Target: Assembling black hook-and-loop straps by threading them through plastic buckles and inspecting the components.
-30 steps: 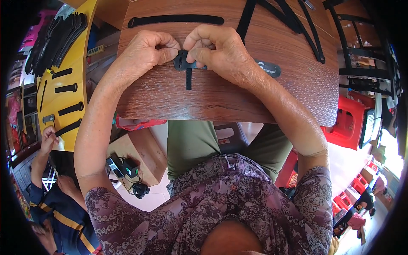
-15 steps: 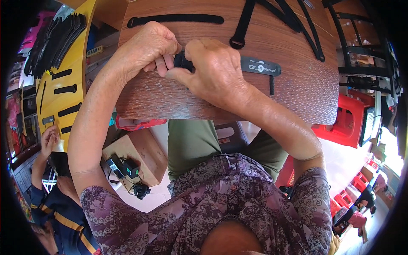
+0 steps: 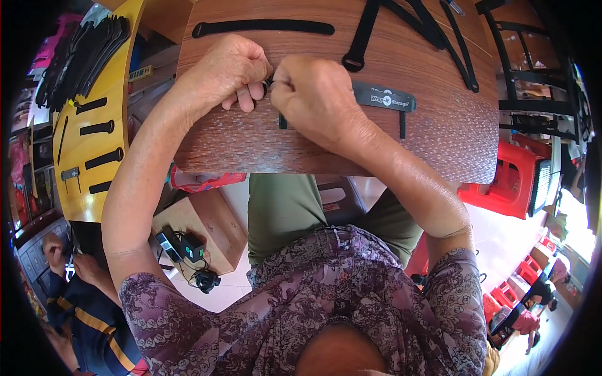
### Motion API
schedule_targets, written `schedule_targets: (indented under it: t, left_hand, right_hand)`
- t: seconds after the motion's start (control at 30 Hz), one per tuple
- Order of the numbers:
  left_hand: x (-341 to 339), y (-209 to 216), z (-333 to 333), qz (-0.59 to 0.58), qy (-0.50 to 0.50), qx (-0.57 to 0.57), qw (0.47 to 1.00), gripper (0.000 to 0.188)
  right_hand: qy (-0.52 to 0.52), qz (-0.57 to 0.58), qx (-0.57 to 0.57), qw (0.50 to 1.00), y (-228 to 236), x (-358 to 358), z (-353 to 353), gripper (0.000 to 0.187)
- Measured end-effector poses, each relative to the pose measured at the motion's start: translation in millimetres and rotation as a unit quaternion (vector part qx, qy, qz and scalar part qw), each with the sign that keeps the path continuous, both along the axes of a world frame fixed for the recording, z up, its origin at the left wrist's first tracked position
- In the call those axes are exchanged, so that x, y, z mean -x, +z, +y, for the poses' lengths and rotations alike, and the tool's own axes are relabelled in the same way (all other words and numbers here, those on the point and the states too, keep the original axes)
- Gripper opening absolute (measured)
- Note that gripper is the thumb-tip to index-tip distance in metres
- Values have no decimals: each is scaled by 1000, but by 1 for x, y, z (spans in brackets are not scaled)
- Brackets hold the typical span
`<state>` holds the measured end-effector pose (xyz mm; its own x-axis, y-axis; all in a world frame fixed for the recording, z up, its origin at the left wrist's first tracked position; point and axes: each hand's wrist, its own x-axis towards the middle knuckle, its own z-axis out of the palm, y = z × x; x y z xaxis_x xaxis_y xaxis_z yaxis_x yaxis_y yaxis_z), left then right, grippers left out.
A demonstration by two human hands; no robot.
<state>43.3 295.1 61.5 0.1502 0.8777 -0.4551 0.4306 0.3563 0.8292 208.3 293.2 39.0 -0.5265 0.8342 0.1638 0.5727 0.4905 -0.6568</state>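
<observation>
My left hand point(image 3: 239, 70) and my right hand point(image 3: 316, 97) meet over the wooden table. Both are closed in a pinch on a small black strap point(image 3: 269, 82), of which only a bit shows between the fingertips. Beyond the right hand's wrist lies a grey printed band point(image 3: 384, 98), its left part hidden under that hand. A short black strip point(image 3: 402, 125) sticks out below the band's right end, and another point(image 3: 283, 120) shows below my right fingers. Farther off lie a long black strap point(image 3: 263, 27) and a black strap with a looped end point(image 3: 359, 45).
More black straps point(image 3: 461, 47) lie at the wooden table's point(image 3: 433, 147) far right. On the left, a yellow table point(image 3: 88, 203) carries a pile of black straps point(image 3: 81, 59) and several single ones. A co-worker point(image 3: 94, 313) sits there. Red stools point(image 3: 515, 182) stand at right.
My right thumb and fingers have closed into a tighter pinch, and less of the black strap shows. The co-worker's hand has pulled back from the yellow table.
</observation>
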Motion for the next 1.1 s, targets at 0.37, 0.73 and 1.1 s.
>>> schedule_targets:
  t: [0.37,0.73,1.1]
  left_hand:
    - [-10,1,-10,109,-6,-75,991,18]
    - [-11,-16,-15,229,-42,-210,950,16]
    - [-21,-14,-26,402,-113,-339,843,13]
  right_hand:
    - [-54,192,126,972,-5,-6,5,13]
    - [-93,294,299,903,-4,-17,19,9]
    - [-109,341,333,872,-1,-21,15,14]
